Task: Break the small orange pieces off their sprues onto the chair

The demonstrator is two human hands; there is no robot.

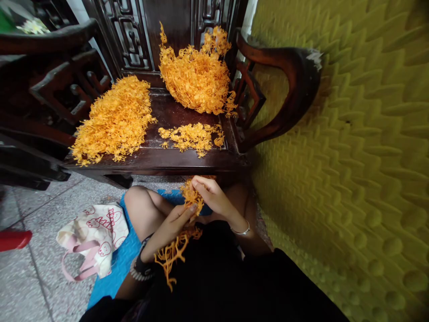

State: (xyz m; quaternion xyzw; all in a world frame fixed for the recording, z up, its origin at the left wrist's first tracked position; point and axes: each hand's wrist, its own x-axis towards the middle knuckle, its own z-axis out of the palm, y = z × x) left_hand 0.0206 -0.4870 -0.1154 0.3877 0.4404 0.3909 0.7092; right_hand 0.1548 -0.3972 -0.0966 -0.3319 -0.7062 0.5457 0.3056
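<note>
Above my lap, my left hand [181, 218] is closed on a bunch of orange branched sprigs [191, 194], which look like plastic. My right hand [214, 196] is closed at the upper end of the same bunch, its thumb and fingers pinched together. A longer orange branch [170, 255] hangs below my left wrist against the black clothing. In front of me on the wooden chair seat lie a wide heap of orange pieces [115, 118] at left, a taller heap [197, 80] at the back right, and a small scatter [194, 136] near the front.
The dark carved chair [161, 163] has a curved armrest [291, 80] at right. A yellow-green textured panel [362, 156] rises along my right side. Beside my left knee, a white bag with pink handles [110, 223] lies by a blue mat [117, 270]. A red object [15, 240] sits far left.
</note>
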